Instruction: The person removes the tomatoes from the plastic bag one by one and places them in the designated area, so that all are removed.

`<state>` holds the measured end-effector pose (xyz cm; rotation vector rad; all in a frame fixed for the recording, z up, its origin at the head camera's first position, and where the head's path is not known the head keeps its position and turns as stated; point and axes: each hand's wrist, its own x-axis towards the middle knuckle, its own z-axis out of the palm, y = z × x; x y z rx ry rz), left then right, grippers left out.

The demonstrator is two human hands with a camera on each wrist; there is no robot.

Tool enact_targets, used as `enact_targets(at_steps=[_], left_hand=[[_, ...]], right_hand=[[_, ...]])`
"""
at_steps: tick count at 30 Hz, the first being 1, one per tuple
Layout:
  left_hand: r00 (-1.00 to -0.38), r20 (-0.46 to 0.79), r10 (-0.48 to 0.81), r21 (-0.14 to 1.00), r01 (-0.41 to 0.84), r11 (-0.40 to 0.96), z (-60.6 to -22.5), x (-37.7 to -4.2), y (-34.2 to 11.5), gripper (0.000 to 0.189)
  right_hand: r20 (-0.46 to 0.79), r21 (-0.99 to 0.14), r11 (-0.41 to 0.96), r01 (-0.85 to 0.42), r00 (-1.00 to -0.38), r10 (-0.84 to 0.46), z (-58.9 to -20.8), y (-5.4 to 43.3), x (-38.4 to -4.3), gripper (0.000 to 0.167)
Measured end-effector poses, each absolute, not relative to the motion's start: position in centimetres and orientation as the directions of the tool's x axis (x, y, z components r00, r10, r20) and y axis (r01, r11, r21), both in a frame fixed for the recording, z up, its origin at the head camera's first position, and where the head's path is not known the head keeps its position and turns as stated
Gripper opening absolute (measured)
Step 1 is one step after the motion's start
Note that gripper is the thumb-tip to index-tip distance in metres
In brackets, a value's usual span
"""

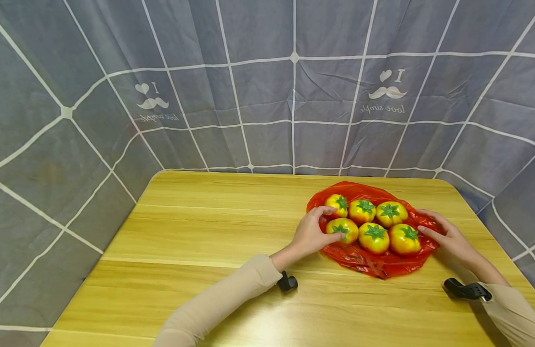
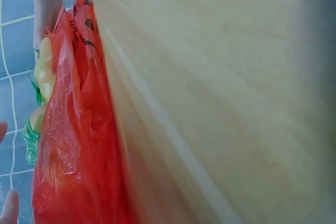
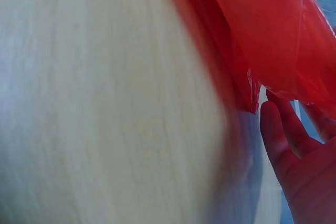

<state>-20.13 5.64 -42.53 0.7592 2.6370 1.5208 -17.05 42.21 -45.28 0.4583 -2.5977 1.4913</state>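
Several yellow-red toy tomatoes (image 1: 374, 246) with green star-shaped tops lie in two rows on a spread red plastic bag (image 1: 375, 266). My left hand (image 1: 309, 232) is at the bag's left side, thumb and fingers spread, the thumb over the front-left tomato (image 1: 351, 225). Its fingertips (image 2: 9, 208) show at the edge of the left wrist view. At the right edge of the bag is my right hand (image 1: 455, 243), thumb and fingers apart, the thumb close to the front-right tomato (image 1: 401, 243). In the right wrist view, its fingers (image 3: 275, 135) extend beside the bag's hanging rim.
The bag lies on the right part of a wooden table (image 1: 185, 226). A grey curtain (image 1: 267, 96) with white grid lines hangs behind the table and along its sides. Dark straps sit at both wrists, the right one (image 1: 466, 290) below the sleeve cuff.
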Motion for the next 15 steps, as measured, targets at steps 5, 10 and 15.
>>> enact_targets(at_steps=[5, 10, 15], left_hand=[[-0.889, 0.211, 0.407, 0.821, 0.388, 0.420, -42.85, -20.13, 5.63, 0.058], [-0.889, 0.206, 0.408, 0.811, 0.389, 0.436, -43.27, -20.15, 5.73, 0.060], [-0.896, 0.196, 0.398, 0.813, 0.376, 0.445, -43.56, -20.13, 5.85, 0.062]], right_hand=[[0.239, -0.823, 0.478, -0.308, -0.950, -0.201, -45.35, 42.19, -17.11, 0.048], [0.225, -0.835, 0.463, -0.298, -0.952, -0.208, -45.36, 42.17, -17.20, 0.049], [0.209, -0.844, 0.454, -0.285, -0.955, -0.211, -45.32, 42.06, -17.36, 0.048]])
